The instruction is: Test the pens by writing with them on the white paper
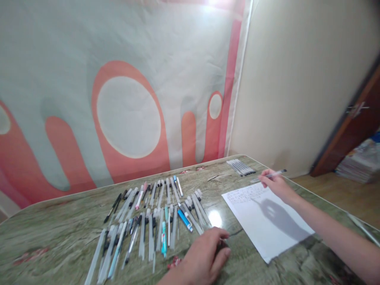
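Observation:
My right hand [275, 185] is raised above the far part of a white sheet of paper [255, 221]. Its fingers pinch a clear pen [279, 173] with a dark end, held nearly level. Rows of small handwriting cover the upper part of the sheet. My left hand [206, 253] rests on the table to the left of the paper, fingers loosely bent and thumb apart, with nothing visible in it. Close by lie a blue marker [185, 220] and a teal pen [164, 239], among many pens in rough rows.
Several pens [241, 168] lie side by side in a neat row near the far right corner of the green marble-patterned table [53, 221]. Behind the table hangs a printed cloth [178, 59]. A brown door [353, 122] and stacked items [360, 160] are at the right.

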### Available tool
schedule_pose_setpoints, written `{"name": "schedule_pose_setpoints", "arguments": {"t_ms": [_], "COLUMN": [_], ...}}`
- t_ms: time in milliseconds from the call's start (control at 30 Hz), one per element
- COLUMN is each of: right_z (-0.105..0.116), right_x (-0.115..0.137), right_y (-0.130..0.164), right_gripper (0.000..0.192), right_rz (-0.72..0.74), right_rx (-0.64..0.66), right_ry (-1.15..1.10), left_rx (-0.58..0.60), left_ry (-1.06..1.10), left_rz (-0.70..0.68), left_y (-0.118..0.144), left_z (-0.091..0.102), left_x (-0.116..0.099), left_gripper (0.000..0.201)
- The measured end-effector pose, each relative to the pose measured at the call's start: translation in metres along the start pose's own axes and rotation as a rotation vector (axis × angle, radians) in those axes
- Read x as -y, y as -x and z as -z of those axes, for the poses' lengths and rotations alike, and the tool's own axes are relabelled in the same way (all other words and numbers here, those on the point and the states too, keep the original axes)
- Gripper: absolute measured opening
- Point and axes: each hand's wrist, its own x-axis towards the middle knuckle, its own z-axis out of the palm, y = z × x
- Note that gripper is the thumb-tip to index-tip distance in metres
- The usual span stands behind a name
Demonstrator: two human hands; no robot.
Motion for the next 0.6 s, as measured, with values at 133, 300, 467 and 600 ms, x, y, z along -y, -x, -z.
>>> {"name": "schedule_pose_setpoints", "arguments": {"t_ms": [133,300,467,600], "right_z": [0.013,-0.011,-0.042,-0.048], "right_x": [-0.053,-0.067,-0.055,-0.051], "right_y": [0.006,0.009,0.004,0.0], "right_gripper": [0.014,0.016,0.021,0.022], "right_rz": [-0.153,-0.135,-0.114,-0.112], "right_rx": [-0.034,-0.077,0.03,0.113], "right_ry": [-0.195,-0.246,-0.27,-0.227], "left_rx": [0.07,0.244,0.381,0.352], "left_ry": [-0.002,-0.302,-0.721,-0.843], "left_rz": [-0.087,-0.157,-0.141,-0.131], "left_y": [-0.009,-0.027,-0.033,-0.03], "left_z": [-0.008,-0.025,-0.032,-0.029], "left_x": [-0.005,-0.002,0.012,0.013], "left_gripper": [0.033,0.051,0.061,0.063]}}
